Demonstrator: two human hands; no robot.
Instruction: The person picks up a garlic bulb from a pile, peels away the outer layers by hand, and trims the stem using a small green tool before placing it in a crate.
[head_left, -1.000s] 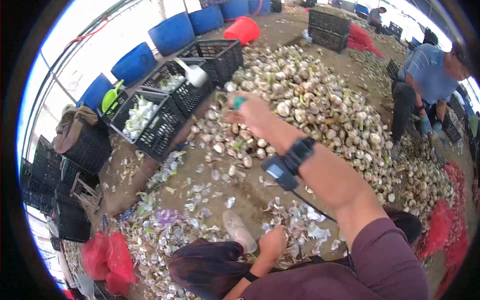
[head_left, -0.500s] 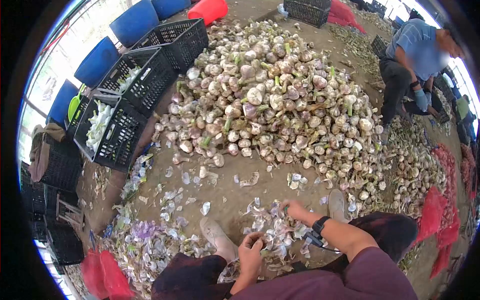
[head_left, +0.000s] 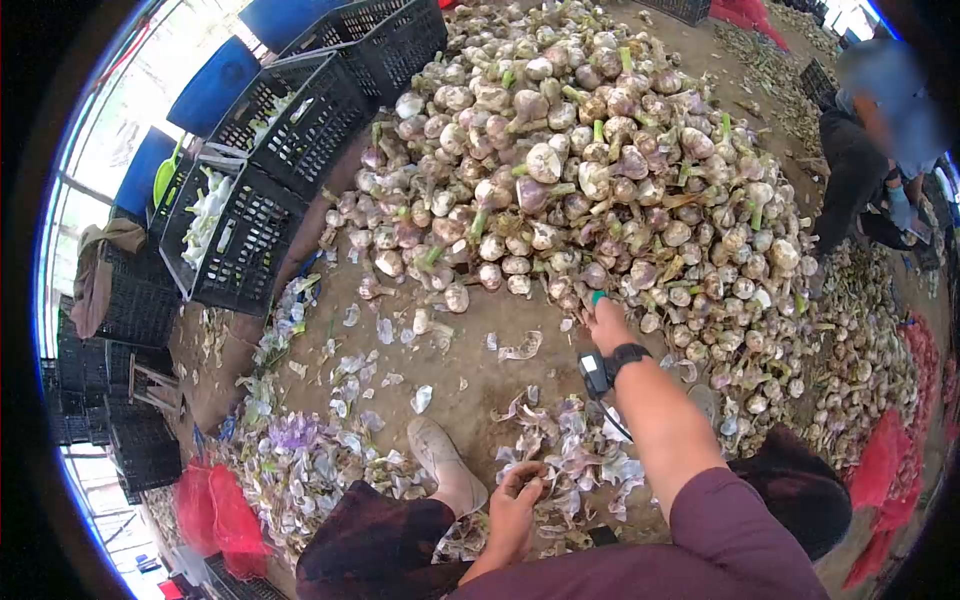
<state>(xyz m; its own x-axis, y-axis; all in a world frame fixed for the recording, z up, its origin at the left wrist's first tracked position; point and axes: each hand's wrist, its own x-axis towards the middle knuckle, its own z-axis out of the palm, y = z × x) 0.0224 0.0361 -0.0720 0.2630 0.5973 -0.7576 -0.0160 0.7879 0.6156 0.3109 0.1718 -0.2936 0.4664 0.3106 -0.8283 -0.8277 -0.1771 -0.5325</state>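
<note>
My right hand (head_left: 607, 328) reaches forward to the near edge of a large pile of garlic bulbs (head_left: 560, 170), its fingers closed right at the bulbs. A small green thing (head_left: 598, 297) shows at its fingertips; what else the fingers hold is hidden. A dark band and a small device (head_left: 594, 374) with a cable are on that wrist. Close to my body, my left hand (head_left: 512, 512) is curled, thumb against the fingers, beside a heap of papery garlic skins (head_left: 575, 455). Whatever lies inside that curl is too small to name.
Black crates (head_left: 250, 235) stand at the left, one holding white peeled garlic (head_left: 207, 220). Blue tubs (head_left: 215, 85) are behind them. Red mesh bags (head_left: 222, 512) lie at both sides. A crouching person (head_left: 860, 170) works at the far right. My shoe (head_left: 445, 465) rests among skins.
My right hand has moved forward from over the skins to the edge of the garlic pile. The left hand has stayed curled in nearly the same place. The view has tilted down somewhat.
</note>
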